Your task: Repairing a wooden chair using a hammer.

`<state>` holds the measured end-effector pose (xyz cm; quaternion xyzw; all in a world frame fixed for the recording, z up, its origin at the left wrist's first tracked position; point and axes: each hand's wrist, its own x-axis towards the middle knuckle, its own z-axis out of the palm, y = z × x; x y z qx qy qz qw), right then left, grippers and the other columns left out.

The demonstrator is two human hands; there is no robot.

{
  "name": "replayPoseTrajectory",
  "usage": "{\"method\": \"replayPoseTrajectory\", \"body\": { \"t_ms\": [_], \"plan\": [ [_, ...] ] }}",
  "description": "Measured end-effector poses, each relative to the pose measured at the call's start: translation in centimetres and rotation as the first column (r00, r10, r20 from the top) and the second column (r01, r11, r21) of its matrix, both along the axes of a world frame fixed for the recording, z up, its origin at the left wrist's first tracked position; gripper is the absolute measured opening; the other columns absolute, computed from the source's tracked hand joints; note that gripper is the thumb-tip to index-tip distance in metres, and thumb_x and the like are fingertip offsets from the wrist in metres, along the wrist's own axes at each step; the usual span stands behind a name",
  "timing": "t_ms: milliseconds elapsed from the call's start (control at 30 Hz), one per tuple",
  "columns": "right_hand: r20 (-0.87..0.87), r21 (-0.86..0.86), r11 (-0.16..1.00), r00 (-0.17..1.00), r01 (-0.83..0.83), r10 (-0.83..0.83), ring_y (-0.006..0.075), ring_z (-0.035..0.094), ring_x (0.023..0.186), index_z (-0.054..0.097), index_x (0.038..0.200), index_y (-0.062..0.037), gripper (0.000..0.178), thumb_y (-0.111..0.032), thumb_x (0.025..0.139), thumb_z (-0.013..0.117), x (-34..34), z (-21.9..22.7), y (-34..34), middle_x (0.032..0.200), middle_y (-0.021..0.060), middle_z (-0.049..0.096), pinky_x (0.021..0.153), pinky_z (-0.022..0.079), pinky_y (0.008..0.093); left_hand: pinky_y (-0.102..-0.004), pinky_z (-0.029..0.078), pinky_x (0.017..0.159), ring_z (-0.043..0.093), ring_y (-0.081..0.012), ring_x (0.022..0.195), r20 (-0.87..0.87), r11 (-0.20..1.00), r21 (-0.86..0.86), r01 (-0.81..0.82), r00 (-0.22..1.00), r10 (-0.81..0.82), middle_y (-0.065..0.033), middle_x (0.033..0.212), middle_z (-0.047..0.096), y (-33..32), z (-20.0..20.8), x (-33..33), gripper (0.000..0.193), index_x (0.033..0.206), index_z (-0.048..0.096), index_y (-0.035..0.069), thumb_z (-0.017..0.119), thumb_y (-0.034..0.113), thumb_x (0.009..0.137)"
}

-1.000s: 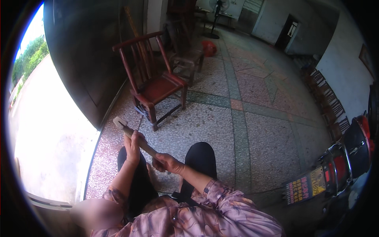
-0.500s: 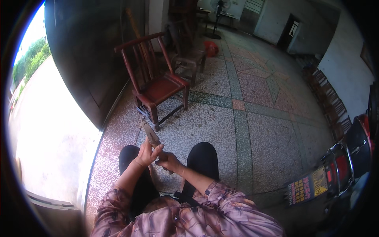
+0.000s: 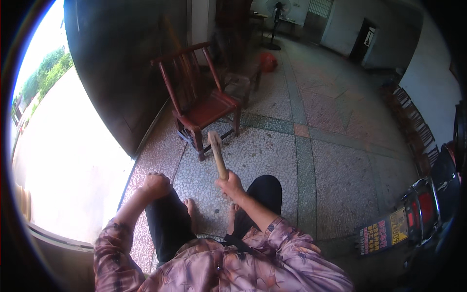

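My right hand (image 3: 230, 186) is wrapped round the pale wooden handle of a hammer-like tool (image 3: 219, 158). It points up and away from me, its head in front of the red wooden chair (image 3: 206, 109); the head's exact shape is blurred. At my left knee, my left hand (image 3: 156, 186) is closed with its knuckles up. Whatever may be inside those fingers is hidden. The chair faces my knees across a short stretch of floor, and a thin greyish piece shows by its lower left leg.
Behind the red chair stands a darker chair (image 3: 242, 80), with a red object (image 3: 267, 62) and a standing fan (image 3: 275, 27) farther back. A motorcycle (image 3: 423, 207) is at the right. Stacked wooden pieces (image 3: 413, 124) line the right wall. A dark door (image 3: 124, 68) borders the bright doorway.
My left hand has come off the tool and moved left to my knee. My right hand has swung the tool rightward and raised it. The view has shifted slightly.
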<state>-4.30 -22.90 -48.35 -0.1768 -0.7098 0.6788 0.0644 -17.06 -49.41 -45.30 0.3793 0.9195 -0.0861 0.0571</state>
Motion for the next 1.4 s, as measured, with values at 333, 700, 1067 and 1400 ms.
{"method": "replayPoseTrajectory", "body": {
  "t_ms": [333, 700, 1067, 1400],
  "plan": [
    [0.113, -0.943, 0.332, 0.941, 0.001, 0.32, 0.0101, 0.039, 0.042, 0.044, 0.065, -0.0113, 0.022, -0.015, 0.083, 0.055, -9.7, 1.4, 6.3, 0.051, -0.0008, 0.041, 0.042, 0.036, 0.0255, -0.0377, 0.049, 0.067, 0.06, -0.0219, 0.074, 0.115, 0.789, 0.284, 0.545, 0.798, -0.592, -0.0027, 0.072, 0.06, -2.9, 2.1, -1.1, 0.009, 0.066, 0.057, 0.012, 0.061, 0.018, 0.07],
    [0.441, -0.827, -0.169, 0.806, 0.536, 0.396, 0.0134, 0.043, 0.051, 0.045, 0.071, -0.0101, 0.014, -0.012, 0.084, 0.051, -12.0, -4.3, 4.9, 0.061, 0.0004, 0.043, 0.046, 0.038, 0.0284, -0.0481, 0.046, 0.087, 0.062, -0.0361, 0.088, 0.543, 0.845, 0.508, 0.168, 0.699, -0.466, -0.0133, 0.1, 0.067, -5.0, -0.9, -10.6, 0.027, 0.102, 0.069, 0.013, 0.064, 0.024, 0.077],
    [0.594, -0.73, 0.545, 0.778, 0.413, 0.207, 0.0142, 0.045, 0.041, 0.048, 0.086, -0.0073, 0.016, -0.006, 0.076, 0.06, -18.5, -7.3, 6.7, 0.055, 0.0016, 0.044, 0.038, 0.038, 0.0293, -0.0376, 0.051, 0.081, 0.06, -0.0276, 0.094, 0.818, 0.941, 0.294, 0.169, 0.464, -0.339, -0.0141, 0.102, 0.061, 0.0, -1.7, -16.0, 0.034, 0.105, 0.059, 0.002, 0.061, 0.013, 0.073],
    [0.684, -0.6, 0.494, 0.724, 0.629, -0.09, 0.0152, 0.045, 0.038, 0.043, 0.077, -0.0087, 0.018, -0.003, 0.074, 0.06, -6.8, -0.6, 7.3, 0.053, 0.0022, 0.042, 0.036, 0.036, 0.0294, -0.0478, 0.034, 0.101, 0.037, -0.0417, 0.124, -0.466, 0.785, 0.607, 0.125, 0.856, 0.224, -0.0262, 0.137, 0.035, 8.4, 9.1, -62.7, 0.056, 0.13, 0.04, 0.003, 0.062, 0.025, 0.083]
  ]
}}
